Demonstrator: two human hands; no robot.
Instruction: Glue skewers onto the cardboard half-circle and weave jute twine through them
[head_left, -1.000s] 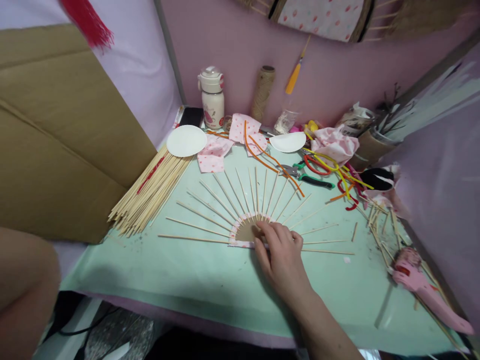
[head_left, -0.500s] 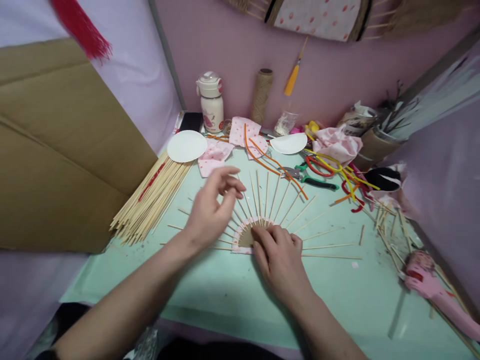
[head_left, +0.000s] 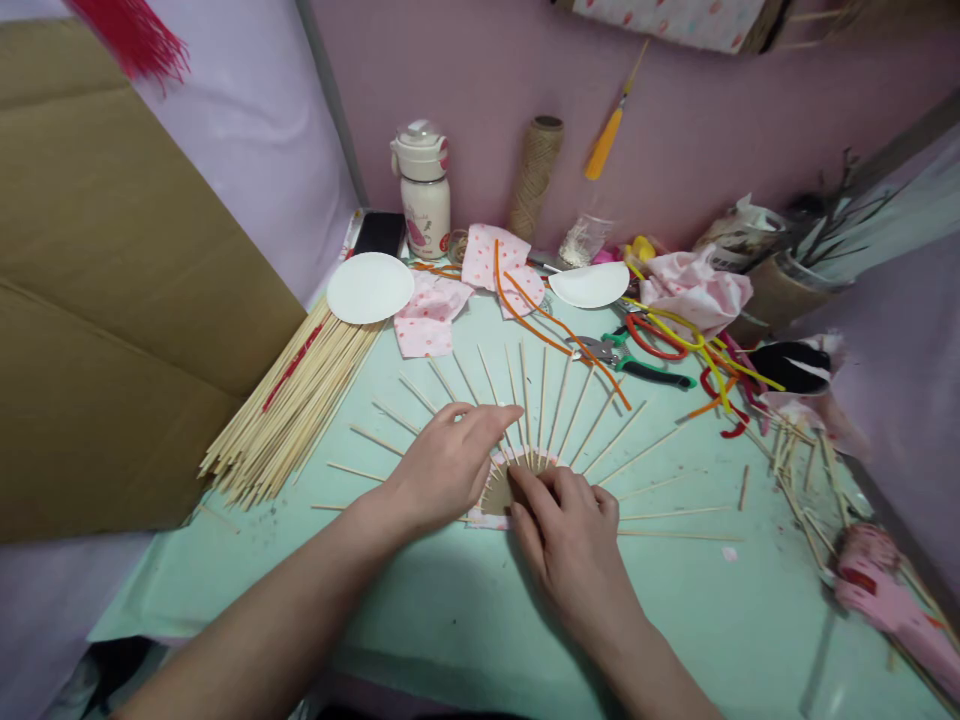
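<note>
A fan-shaped frame of thin bamboo sticks (head_left: pixel 555 405) lies on the green tabletop. Its sticks spread from a half-round cardboard base (head_left: pixel 496 497) edged in pink dotted cloth. My right hand (head_left: pixel 566 515) rests on the right part of this base, fingers bent and holding it down, so that part is hidden. Above the left sticks is my left hand (head_left: pixel 454 460), its fingers curled in; thumb and forefinger close together at one of the upper sticks. The palm side and the exact grip are out of sight.
A bundle of bamboo sticks (head_left: pixel 281 410) lies left, partly under a white paper disc (head_left: pixel 370 288). Behind are a bottle (head_left: pixel 425 200), twine roll (head_left: pixel 537 175), cloth pieces (head_left: pixel 429 315) and green-handled pliers (head_left: pixel 649 373). At right lies a pink glue gun (head_left: pixel 889 595). Cardboard (head_left: pixel 127 300) stands left.
My left hand has come down and right onto the upper sticks, its fingers drawing together. My right hand stays on the base. The view has shifted slightly.
</note>
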